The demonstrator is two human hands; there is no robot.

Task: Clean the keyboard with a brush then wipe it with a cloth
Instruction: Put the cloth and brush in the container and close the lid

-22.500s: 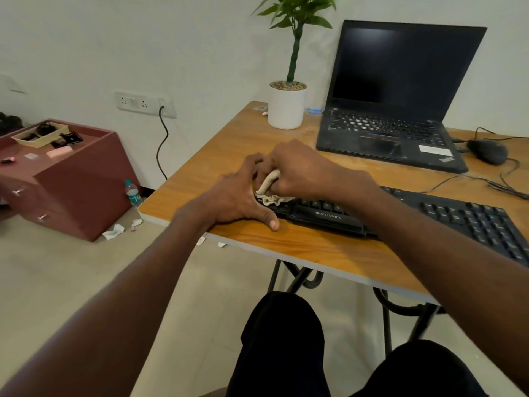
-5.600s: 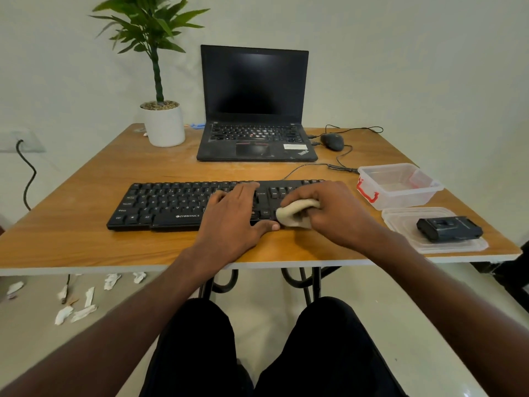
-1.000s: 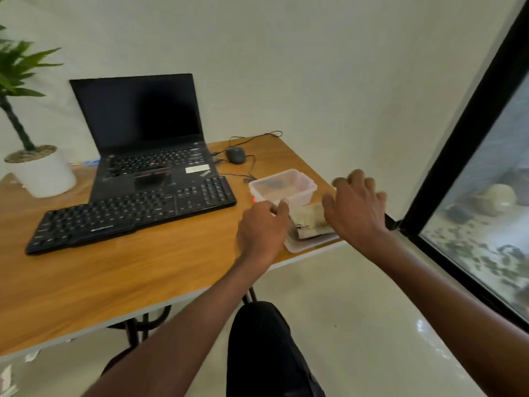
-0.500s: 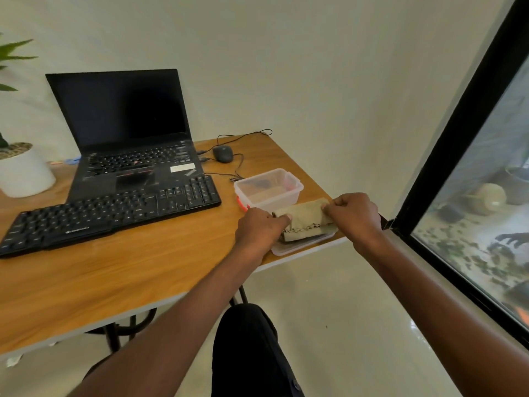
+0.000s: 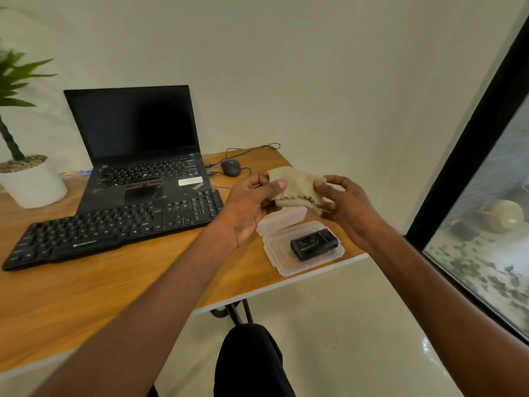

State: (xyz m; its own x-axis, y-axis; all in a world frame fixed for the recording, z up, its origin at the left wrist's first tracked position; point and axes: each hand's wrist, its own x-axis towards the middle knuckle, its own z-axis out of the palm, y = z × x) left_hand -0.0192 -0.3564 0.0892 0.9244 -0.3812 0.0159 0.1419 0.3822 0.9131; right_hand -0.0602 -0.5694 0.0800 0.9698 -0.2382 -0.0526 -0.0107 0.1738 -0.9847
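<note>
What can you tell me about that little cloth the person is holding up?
The cloth is a small, soft piece of beige fabric with a jagged, zigzag-cut lower edge. It is slack and rumpled, stretched loosely between both hands and held in the air above the clear box near the desk's right end. The left hand pinches its left side between thumb and fingers; the right hand grips its right side. It touches nothing but the hands, and hangs well to the right of the keyboard.

Head-worn view, downward over desk [image 5: 86, 296]
</note>
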